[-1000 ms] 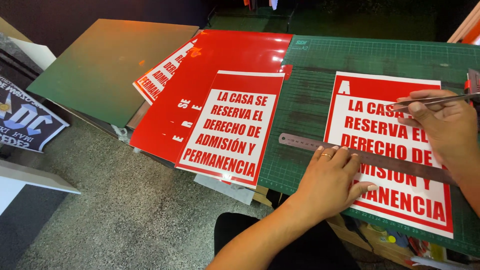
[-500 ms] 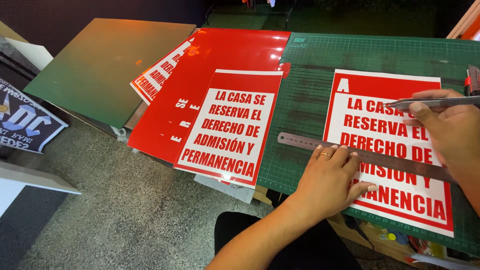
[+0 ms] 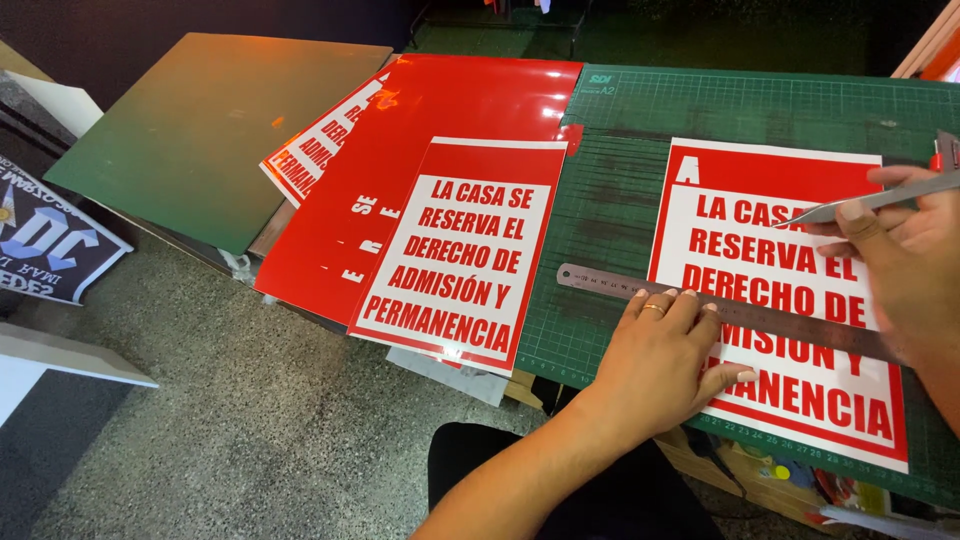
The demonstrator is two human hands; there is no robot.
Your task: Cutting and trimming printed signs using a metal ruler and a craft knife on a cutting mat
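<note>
The left hand (image 3: 668, 352) is being pressed flat, fingers spread and palm down, on a steel ruler (image 3: 720, 312), which is lying slanted across a red-and-white sign (image 3: 790, 290) on the green cutting mat (image 3: 620, 180). A ring is being worn on one finger. The right hand (image 3: 905, 260), just right of the left and above the ruler, is being closed around a slim grey knife (image 3: 865, 200), its tip being aimed left over the sign. Left of the left hand, a second red-and-white sign (image 3: 465, 255) is being carried by a glossy red sheet (image 3: 440, 110), with a third sign (image 3: 315, 150) partly covered beyond it. Farther left, a plain green board (image 3: 200, 130) is lying.
</note>
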